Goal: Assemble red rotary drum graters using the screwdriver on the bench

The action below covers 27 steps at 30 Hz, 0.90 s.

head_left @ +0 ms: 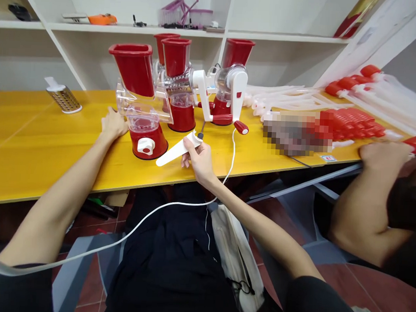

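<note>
My right hand (200,161) pinches a white crank arm (175,153) between thumb and fingers, just above the table's front edge. The arm's wider, notched end is at my fingers and its narrow end points left. To the left of it stands a red rotary grater (143,107) with a clear body, a white knob on its base and no crank fitted. My left hand (113,123) lies on the table against the left side of this grater, fingers loosely extended; some fingertips are hidden. Behind are more red rotary graters (181,88), two showing white cranks with red grips.
A metal grating drum (64,98) stands at the left of the yellow table (39,153). Red and whitish plastic parts (354,125) are piled at the right, near a co-worker's hand (383,157). A white cable (164,204) crosses my lap. Shelves (137,30) rise behind.
</note>
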Each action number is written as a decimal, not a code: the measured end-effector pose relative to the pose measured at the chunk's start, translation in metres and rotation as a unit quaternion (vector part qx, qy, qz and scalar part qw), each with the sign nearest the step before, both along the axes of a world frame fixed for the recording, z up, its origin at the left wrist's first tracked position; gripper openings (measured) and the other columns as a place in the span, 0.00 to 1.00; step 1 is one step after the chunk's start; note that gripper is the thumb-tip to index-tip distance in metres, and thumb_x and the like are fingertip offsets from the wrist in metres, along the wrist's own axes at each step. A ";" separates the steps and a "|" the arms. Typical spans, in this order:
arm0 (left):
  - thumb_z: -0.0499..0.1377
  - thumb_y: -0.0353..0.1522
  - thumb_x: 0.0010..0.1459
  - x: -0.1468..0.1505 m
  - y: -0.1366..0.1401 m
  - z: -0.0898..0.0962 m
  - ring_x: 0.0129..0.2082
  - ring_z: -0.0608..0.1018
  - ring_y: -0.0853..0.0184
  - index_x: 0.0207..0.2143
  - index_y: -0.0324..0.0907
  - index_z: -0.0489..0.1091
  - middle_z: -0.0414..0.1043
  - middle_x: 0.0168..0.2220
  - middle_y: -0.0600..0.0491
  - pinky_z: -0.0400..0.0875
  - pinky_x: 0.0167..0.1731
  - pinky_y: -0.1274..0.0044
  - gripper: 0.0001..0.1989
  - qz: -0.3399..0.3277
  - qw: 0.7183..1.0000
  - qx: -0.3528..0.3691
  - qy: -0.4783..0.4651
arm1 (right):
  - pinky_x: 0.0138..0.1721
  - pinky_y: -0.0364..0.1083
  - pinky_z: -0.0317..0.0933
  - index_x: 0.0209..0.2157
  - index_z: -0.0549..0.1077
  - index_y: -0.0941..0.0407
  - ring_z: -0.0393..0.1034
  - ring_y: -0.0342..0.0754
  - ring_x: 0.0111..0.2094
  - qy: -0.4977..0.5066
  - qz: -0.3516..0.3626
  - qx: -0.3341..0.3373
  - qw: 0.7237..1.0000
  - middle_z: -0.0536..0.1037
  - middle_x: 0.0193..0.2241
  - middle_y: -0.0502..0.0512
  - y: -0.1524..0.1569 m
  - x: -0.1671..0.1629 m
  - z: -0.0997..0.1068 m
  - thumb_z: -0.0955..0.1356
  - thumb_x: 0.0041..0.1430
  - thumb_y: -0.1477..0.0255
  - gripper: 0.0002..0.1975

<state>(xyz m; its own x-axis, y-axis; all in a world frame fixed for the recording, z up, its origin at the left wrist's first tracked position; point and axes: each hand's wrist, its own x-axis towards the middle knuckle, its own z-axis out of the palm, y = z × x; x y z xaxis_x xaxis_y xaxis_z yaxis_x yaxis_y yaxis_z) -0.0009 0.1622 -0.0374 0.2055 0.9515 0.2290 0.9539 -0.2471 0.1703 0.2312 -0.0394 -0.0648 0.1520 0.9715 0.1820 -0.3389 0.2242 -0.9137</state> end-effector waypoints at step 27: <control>0.69 0.47 0.56 -0.045 0.000 0.008 0.46 0.68 0.67 0.28 0.37 0.63 0.73 0.41 0.49 0.60 0.56 0.65 0.25 0.184 0.961 -0.012 -0.204 | 0.15 0.37 0.55 0.29 0.62 0.58 0.58 0.33 0.12 -0.015 -0.014 -0.034 0.999 0.66 0.14 0.41 0.004 -0.001 -0.003 0.76 0.46 0.45 0.32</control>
<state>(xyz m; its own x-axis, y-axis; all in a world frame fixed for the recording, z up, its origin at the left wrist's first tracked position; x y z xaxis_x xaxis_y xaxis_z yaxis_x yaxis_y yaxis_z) -0.0460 0.1626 -0.0294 -0.2490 0.9484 0.1964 0.8286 0.1037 0.5501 0.2304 -0.0353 -0.0683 0.1749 0.9772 0.1200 -0.3055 0.1697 -0.9370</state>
